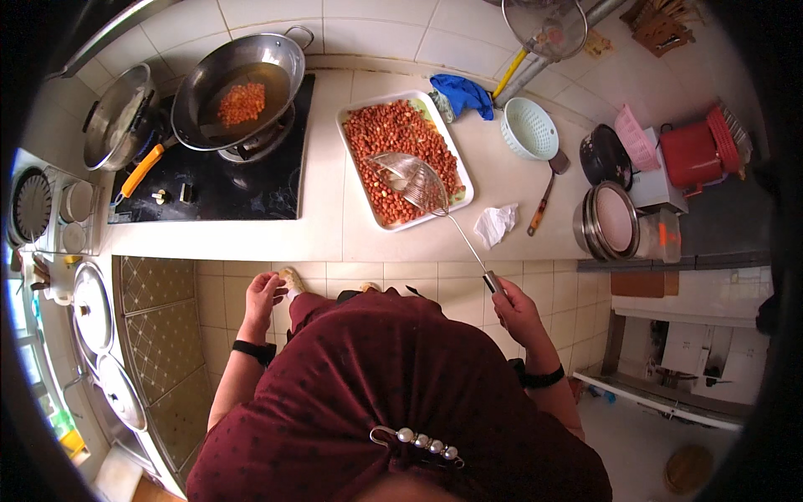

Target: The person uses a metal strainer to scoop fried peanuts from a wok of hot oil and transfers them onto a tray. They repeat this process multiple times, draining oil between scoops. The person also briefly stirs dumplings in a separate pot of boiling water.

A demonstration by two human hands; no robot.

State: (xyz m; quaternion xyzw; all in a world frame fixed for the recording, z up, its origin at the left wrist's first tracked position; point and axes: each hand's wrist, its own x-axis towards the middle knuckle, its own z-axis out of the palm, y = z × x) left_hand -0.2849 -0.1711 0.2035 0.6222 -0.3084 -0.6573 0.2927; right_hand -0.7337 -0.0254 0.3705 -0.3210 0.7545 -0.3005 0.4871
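My right hand (515,307) grips the dark handle of a metal wire skimmer (419,183), whose bowl rests over a white tray (467,199) on the counter. Red-skinned peanuts (401,135) are spread across that tray. My left hand (266,293) hangs before the counter's front edge, fingers loosely curled, with nothing visible in it. On the gas stove, a wok (285,59) stands over a burner, holding oil and a cluster of peanuts (241,104). A crumpled white tissue (495,224) lies right of the tray.
Left of the wok stands a steel pan (94,141), near an orange handle (142,170). Blue cloth (463,94), a pale green colander (529,128), a spatula (542,204) and stacked bowls (586,219) are to the right. A large strainer (544,28) is at the wall.
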